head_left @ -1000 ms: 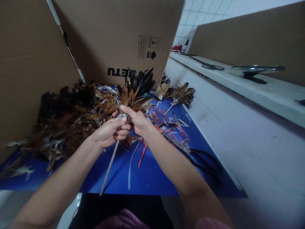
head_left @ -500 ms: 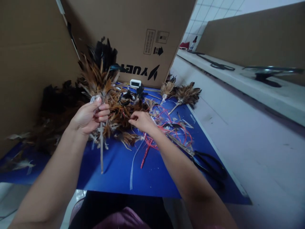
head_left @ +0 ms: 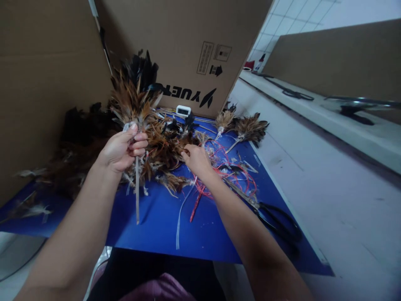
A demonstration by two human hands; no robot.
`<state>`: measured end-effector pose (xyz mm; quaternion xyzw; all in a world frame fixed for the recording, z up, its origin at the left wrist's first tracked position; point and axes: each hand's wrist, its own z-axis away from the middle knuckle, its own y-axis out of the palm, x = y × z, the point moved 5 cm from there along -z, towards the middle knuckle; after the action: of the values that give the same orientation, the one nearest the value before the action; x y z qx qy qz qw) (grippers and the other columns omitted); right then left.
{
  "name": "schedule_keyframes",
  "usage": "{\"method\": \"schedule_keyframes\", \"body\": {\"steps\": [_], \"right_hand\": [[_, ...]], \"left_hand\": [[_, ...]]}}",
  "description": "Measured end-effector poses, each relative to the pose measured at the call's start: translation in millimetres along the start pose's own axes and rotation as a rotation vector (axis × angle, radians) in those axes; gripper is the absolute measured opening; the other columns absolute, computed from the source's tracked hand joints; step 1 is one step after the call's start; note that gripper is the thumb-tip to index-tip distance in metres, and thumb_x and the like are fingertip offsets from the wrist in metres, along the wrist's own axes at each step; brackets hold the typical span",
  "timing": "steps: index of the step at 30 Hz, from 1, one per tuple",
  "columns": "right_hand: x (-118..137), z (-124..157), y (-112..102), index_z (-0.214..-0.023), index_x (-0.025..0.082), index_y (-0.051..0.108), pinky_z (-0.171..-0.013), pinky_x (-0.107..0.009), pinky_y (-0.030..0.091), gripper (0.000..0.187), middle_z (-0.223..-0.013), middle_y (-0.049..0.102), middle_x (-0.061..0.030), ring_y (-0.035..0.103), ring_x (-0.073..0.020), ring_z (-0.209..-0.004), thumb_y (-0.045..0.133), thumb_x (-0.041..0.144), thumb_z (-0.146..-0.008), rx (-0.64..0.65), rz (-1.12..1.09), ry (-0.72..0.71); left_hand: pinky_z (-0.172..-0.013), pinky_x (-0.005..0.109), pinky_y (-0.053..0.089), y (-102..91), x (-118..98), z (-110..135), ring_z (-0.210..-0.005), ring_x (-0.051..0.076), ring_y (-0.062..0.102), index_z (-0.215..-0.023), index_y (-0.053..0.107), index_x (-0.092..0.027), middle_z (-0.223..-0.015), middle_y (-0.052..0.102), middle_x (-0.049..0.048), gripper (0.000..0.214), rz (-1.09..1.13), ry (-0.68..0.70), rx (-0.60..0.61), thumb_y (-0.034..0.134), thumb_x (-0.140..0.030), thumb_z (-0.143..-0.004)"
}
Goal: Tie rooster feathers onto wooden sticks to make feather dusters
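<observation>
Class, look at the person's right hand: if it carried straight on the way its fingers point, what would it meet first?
The right hand points up-left into the loose feather pile on the blue mat. It would most likely meet those brown feathers first; its fingertips already seem to touch them, though depth is unclear.

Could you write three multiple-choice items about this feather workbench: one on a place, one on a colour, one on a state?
1. Where do the black scissors lie?
A. on the blue mat's right part
B. inside the cardboard box
C. on the far white ledge

2. What colour is the mat?
A. green
B. blue
C. grey

3. What is the left hand doing?
A. lying flat and empty
B. holding the scissors
C. gripping a feather bundle upright

Answers: 1 A, they rest on the mat near its right edge. 2 B, its bare surface is plainly blue. 3 C, the fingers close around the bundle's base and the feathers fan upward, while the right hand reaches into the loose feather pile.
</observation>
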<state>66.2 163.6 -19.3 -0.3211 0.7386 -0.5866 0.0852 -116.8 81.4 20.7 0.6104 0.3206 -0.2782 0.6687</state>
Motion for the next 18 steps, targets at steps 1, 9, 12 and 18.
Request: {"method": "schedule_keyframes", "body": {"steps": [1,9,12,18], "right_hand": [[1,0,-4,-0.094,0.018,0.065,-0.077,-0.03,0.044,0.017,-0.097,0.068,-0.0083,0.063,-0.0209,-0.086,0.051,0.026,-0.088,-0.031,-0.015,-0.005],[61,2,-5,-0.113,0.017,0.06,-0.096,-0.034,0.044,0.029,-0.118,0.061,-0.0099,0.056,-0.0215,-0.107,0.046,0.015,-0.087,-0.009,-0.027,-0.416],[92,2,14,-0.127,0.022,0.05,-0.079,-0.037,0.052,0.042,-0.136,0.05,-0.0106,0.061,-0.0232,-0.099,0.045,0.014,-0.086,0.117,0.135,-0.552],[105,-19,47,-0.113,0.018,0.059,-0.07,-0.031,0.051,0.034,-0.115,0.063,-0.012,0.065,-0.0222,-0.092,0.031,0.018,-0.095,0.223,0.211,-0.521]], "left_hand": [[-0.036,0.014,0.018,-0.1,-1,0,-0.04,0.003,0.026,-0.071,0.042,-0.016,-0.059,0.035,-0.0052,0.027,-0.001,0.006,0.003,0.034,-0.02,-0.097],[-0.036,0.014,0.019,-0.3,-6,2,-0.04,0.003,0.027,-0.071,0.042,-0.017,-0.059,0.034,-0.0053,0.025,0.004,0.02,0.01,0.037,-0.018,-0.095],[-0.036,0.014,0.02,-1.3,-6,2,-0.04,0.003,0.027,-0.073,0.045,-0.016,-0.059,0.034,-0.0055,0.022,-0.004,0.024,0.026,0.04,-0.018,-0.094],[-0.036,0.014,0.02,-3.3,-6,1,-0.04,0.003,0.027,-0.072,0.045,-0.016,-0.06,0.034,-0.0057,0.021,-0.004,0.024,0.028,0.044,-0.016,-0.093]]}}
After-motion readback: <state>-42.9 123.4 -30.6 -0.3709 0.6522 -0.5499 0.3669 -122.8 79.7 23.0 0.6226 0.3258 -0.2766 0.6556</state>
